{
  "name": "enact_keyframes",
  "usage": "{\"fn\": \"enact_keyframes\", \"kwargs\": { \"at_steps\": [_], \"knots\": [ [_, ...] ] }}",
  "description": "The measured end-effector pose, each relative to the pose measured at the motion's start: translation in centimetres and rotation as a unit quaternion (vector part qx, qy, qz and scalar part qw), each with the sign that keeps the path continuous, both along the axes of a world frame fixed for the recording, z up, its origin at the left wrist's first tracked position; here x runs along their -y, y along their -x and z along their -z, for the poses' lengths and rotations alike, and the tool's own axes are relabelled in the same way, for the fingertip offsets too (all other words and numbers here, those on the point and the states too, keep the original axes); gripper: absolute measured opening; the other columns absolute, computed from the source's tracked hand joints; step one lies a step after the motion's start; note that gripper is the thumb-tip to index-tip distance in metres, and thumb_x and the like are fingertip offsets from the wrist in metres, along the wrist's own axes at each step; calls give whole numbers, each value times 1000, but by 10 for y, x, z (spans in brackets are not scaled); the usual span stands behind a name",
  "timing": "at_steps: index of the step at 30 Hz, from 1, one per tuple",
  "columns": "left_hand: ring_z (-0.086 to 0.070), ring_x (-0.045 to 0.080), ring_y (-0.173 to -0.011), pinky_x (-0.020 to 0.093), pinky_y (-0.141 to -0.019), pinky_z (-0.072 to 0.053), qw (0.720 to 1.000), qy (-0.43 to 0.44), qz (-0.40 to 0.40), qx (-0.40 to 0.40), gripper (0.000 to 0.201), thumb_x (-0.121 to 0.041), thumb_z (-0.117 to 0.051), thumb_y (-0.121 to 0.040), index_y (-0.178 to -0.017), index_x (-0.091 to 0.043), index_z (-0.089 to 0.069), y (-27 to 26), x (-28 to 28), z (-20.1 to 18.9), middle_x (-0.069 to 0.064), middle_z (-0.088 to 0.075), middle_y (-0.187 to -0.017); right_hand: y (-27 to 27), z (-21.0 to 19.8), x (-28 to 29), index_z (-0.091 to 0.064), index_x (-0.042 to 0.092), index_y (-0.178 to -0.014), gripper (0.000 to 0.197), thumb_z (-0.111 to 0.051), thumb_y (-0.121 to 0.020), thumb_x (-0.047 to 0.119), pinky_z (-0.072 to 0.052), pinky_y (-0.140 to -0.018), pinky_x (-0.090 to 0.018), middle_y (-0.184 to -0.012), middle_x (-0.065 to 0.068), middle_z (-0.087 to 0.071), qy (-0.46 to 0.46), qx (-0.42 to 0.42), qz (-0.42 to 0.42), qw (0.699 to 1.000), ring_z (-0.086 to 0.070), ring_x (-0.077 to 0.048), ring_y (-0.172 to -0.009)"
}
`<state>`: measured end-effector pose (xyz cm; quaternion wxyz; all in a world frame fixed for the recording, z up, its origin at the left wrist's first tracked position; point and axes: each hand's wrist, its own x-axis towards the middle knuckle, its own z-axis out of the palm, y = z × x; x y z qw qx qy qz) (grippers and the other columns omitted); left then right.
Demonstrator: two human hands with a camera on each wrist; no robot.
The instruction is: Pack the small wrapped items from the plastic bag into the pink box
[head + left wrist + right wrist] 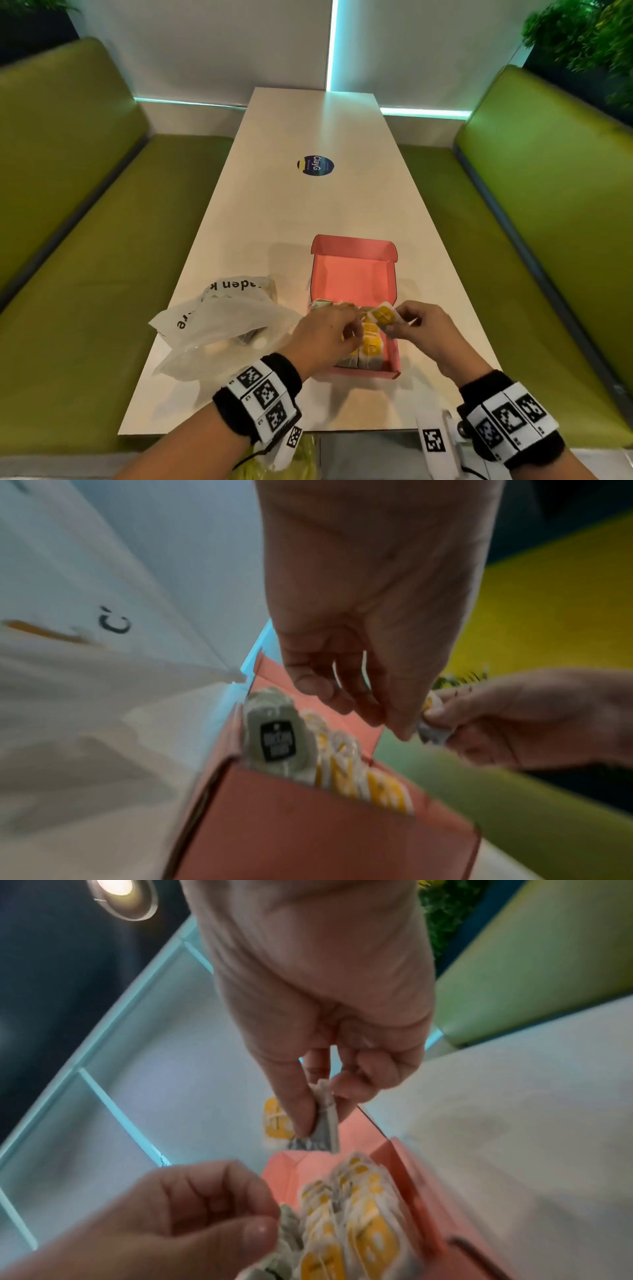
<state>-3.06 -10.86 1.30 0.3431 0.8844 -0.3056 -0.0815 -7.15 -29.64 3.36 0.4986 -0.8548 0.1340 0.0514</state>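
**Yellow packet held over the pink box**

Nearest me, my left hand [323,337] hovers over the near left part of the open pink cardboard box [394,356]; its fingers are loosely curled, and from the left wrist view I see nothing between them. My right hand [423,330] pinches one small white-wrapped packet with a yellow label [383,315] between thumb and fingers, holding it above the box's right side, just beside the left fingertips.

Inside the box, the near half is filled with upright rows of yellow-labelled wrapped packets [371,346], with a grey-green packet bearing a black label [276,741] standing at the left end. The far half of the box floor is bare, and the pink lid [352,248] stands open at the back.

To the left of the box, the crumpled translucent white plastic bag with black lettering [219,318] lies on the long white table [308,212], touching or nearly touching the box's corner. Farther along the table sits a round dark blue sticker [315,165]. Green padded benches [85,192] flank both sides.
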Motion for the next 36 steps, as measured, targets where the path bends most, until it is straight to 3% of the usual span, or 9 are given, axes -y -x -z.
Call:
{"fn": "enact_keyframes", "kwargs": {
  "at_steps": [4,10,15,18,21,24,28,31,36],
  "knots": [
    [-55,20,-102,30,-77,-40,987,-134,87,26,20,-28,-61,-86,-103,-19,-67,6,12,12,2,-61,-107,14,6,6,-60,7,-72,16,-71,-71,-5,-42,-52,-16,-69,-9,-59,-111,-53,19,992,-51,-14,-59],
    [-57,23,-102,29,-66,-35,969,-192,142,60,24,-31,-57,-88,-107,-24,-69,2,25,8,3,-61,-107,20,20,3,-57,3,-76,13,-65,-74,-7,-56,-72,-36,-73,-11,-59,-104,-63,28,992,-64,-18,-62],
    [-60,26,-99,32,-69,-42,959,-233,154,49,23,-32,-58,-87,-102,-21,-71,-3,30,16,5,-65,-104,22,26,-6,-58,5,-77,12,-67,-75,-3,-47,-56,-23,-67,-1,-58,-33,-14,7,999,-64,-15,-56],
    [-60,28,-97,33,-70,-44,955,-254,144,57,25,-32,-57,-89,-101,-14,-70,-3,30,20,8,-66,-104,22,33,-6,-59,23,-68,21,-73,-75,9,-42,-49,-16,-59,12,-60,51,31,-18,998,-58,-14,-48],
    [-61,29,-95,33,-67,-40,954,-260,130,76,27,-34,-55,-90,-97,-11,-67,-3,31,23,9,-65,-103,24,37,-7,-54,33,-65,28,-73,-75,14,-36,-49,-13,-59,13,-60,114,40,-56,991,-49,-7,-45],
    [-59,30,-98,33,-65,-36,952,-275,106,76,22,-29,-52,-91,-100,-12,-64,-1,31,23,10,-63,-106,24,42,-6,-51,38,-65,37,-67,-75,6,-35,-53,-11,-62,8,-57,140,24,-96,985,-50,1,-54],
    [-59,33,-99,35,-65,-36,951,-286,87,80,24,-25,-48,-93,-107,-13,-61,3,32,20,10,-60,-110,18,43,-6,-64,21,-81,16,-59,-80,6,-34,-56,-17,-67,5,-58,167,-6,-133,977,-48,-5,-55],
    [-58,33,-102,35,-66,-35,949,-296,76,78,24,-20,-47,-93,-111,-10,-60,5,33,20,11,-58,-114,13,39,-6,-65,13,-90,16,-54,-81,7,-37,-57,-25,-66,8,-53,176,-38,-169,969,-46,-7,-57],
    [-58,32,-103,35,-67,-37,957,-273,69,65,25,-25,-49,-93,-110,-11,-60,6,32,19,11,-58,-114,10,28,-6,-65,7,-93,18,-57,-79,13,-41,-46,-18,-63,6,-53,141,-70,-196,968,-49,-1,-42]
  ]
}}
